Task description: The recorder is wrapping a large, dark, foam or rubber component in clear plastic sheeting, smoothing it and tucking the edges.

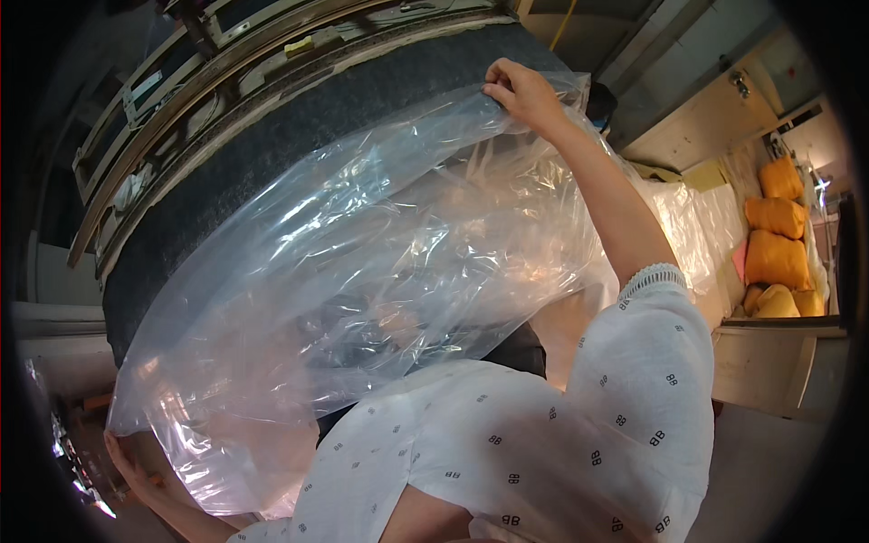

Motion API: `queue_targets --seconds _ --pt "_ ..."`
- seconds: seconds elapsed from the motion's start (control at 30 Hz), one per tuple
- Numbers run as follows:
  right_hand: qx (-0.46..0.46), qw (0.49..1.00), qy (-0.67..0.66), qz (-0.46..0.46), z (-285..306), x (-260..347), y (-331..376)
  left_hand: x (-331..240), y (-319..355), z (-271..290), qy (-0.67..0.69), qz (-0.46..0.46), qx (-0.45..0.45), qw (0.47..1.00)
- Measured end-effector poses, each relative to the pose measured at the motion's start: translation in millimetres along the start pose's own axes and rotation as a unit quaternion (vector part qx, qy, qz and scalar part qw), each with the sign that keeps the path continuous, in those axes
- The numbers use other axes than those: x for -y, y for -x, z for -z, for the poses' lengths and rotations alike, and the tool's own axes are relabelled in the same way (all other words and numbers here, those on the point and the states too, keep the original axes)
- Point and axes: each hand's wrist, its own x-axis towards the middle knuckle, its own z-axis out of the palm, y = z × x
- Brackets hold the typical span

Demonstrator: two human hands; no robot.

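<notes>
A large sheet of clear plastic film (362, 235) spreads across in front of me, creased and shiny with reflections. It lies partly over a dark work table (398, 81) and hangs down toward my body. At the table's far right, my right hand (525, 92) has its fingers closed on the film's upper edge. My left hand (125, 457) is low at the far left, at the film's other corner. Its fingers are partly hidden, but they appear closed on that corner. The film is stretched between both hands. Whether it is one layer or a bag, I cannot tell.
A long frame of metal and wooden rails (163, 149) runs along the table's far side, with a small yellow piece (298, 47) on it. More clear plastic (697, 226) lies at the right. Beyond it are stacked orange bundles (776, 231) and a pale wooden cabinet (701, 118).
</notes>
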Motion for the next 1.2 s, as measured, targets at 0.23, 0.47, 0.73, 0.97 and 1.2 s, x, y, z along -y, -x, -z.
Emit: queue_targets --seconds 0.23,0.47,0.73,0.97,1.2 --pt "-0.046 0.978 -0.203 0.023 46.4 -14.8 -78.9 -24.9 -37.4 14.8 0.126 0.184 -0.127 0.966" --pt "-0.240 0.943 -0.222 0.060 96.5 -61.6 -194.3 -12.5 -193.8 -45.9 0.223 0.020 -0.154 0.962" --pt "-0.157 0.934 -0.308 -0.087 -60.2 -135.2 -138.0 38.9 -209.5 -184.8 -0.082 -0.033 -0.311 0.946" --pt "-0.113 0.956 -0.260 -0.073 -59.8 -168.4 -175.8 40.9 -246.5 -213.9 0.011 0.010 -0.248 0.969" --pt "-0.108 0.978 -0.157 -0.082 -58.7 -151.5 -183.5 27.6 -253.6 -216.3 -0.054 0.024 -0.246 0.968"
